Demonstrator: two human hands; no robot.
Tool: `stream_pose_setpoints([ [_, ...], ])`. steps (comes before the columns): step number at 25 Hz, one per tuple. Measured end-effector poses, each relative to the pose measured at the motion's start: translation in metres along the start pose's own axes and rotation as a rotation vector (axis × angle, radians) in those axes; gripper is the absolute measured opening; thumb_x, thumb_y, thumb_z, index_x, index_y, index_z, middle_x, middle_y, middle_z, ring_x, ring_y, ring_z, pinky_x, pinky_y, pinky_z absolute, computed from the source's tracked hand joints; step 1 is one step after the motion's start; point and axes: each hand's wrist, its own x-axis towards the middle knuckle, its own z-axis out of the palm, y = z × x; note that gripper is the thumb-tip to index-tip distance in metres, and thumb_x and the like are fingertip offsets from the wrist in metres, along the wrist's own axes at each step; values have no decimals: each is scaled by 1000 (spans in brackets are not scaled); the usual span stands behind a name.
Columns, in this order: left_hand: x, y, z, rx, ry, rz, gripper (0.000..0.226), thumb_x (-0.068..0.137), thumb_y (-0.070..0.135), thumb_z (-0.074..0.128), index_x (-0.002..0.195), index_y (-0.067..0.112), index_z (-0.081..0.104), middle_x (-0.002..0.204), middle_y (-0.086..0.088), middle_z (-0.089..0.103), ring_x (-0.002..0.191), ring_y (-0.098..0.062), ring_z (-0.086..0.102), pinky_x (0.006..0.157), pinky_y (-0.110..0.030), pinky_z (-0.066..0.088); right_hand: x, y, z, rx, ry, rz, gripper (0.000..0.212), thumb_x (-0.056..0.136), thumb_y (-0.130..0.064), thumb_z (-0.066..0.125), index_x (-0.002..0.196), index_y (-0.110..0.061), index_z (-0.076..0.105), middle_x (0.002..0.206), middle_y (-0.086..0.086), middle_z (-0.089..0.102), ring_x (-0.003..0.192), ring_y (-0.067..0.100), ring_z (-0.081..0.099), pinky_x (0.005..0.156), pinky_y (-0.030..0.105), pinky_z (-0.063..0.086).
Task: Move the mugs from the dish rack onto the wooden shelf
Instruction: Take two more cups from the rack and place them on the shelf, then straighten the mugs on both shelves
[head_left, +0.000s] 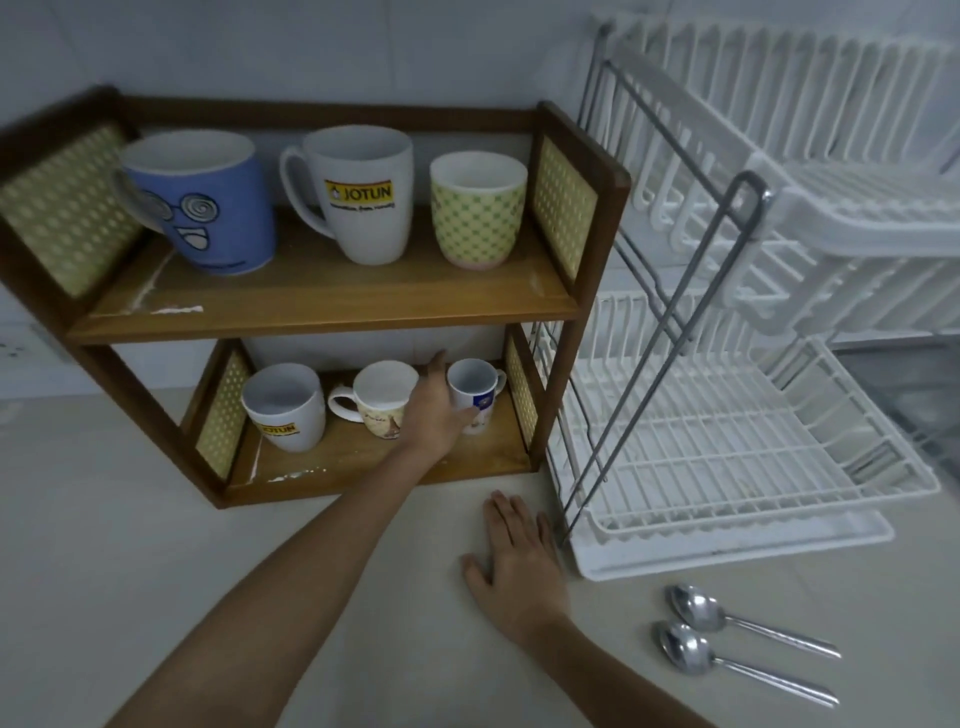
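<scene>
The wooden shelf (332, 317) holds a blue face mug (208, 208), a white Jotun mug (363, 197) and a green patterned cup (478, 213) on top. Its lower board carries a second white Jotun mug (283, 408), a cream mug (376, 400) and a small white mug (475, 387) with a blue badge. My left hand (434, 410) reaches into the lower level, fingers wrapped on the small white mug's left side. Flat on the counter lies my right hand (514, 566), fingers spread, beside the dish rack (727, 457). No mugs show in the rack.
Two metal spoons (727, 639) lie on the counter in front of the rack's white drip tray (753, 551). The rack's grey metal frame (670, 332) leans close to the shelf's right side. A tiled wall stands behind.
</scene>
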Motion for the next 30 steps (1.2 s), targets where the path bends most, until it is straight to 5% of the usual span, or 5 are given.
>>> stream_pose_setpoints([
  [6,-56,43,-119,5,-637,135,45,87,23,68,128,19,52,121,-3,64,105,-11,62,85,-17,51,-4,-24,-32,84,152,-142,57,79,-31,71,131,-13,56,134,10,58,127,28,53,103,44,43],
  [10,-61,81,-213,-232,-378,133,6,89,17,63,94,19,66,77,3,72,72,-8,68,61,-24,55,19,-87,-119,495,422,-311,22,84,-15,66,106,-21,66,98,-7,68,90,12,65,72,32,58],
  [14,-25,102,-290,11,255,219,25,88,24,65,112,19,60,105,-2,68,94,-20,65,76,-33,52,71,-144,-241,667,556,-527,12,90,-19,56,98,-22,65,83,-10,64,71,-2,58,61,10,45],
  [20,26,92,-314,727,-46,4,84,82,54,62,146,13,25,151,-11,35,132,-29,40,106,-40,38,179,-187,-345,-95,76,-387,65,88,-43,56,145,-22,33,150,9,37,134,30,36,106,43,37],
  [30,38,73,-306,892,68,-11,69,82,57,57,135,15,42,136,-17,48,119,-37,47,93,-40,40,217,-182,-333,-91,13,-444,97,65,-46,80,143,-12,34,142,10,48,124,29,49,98,40,47],
])
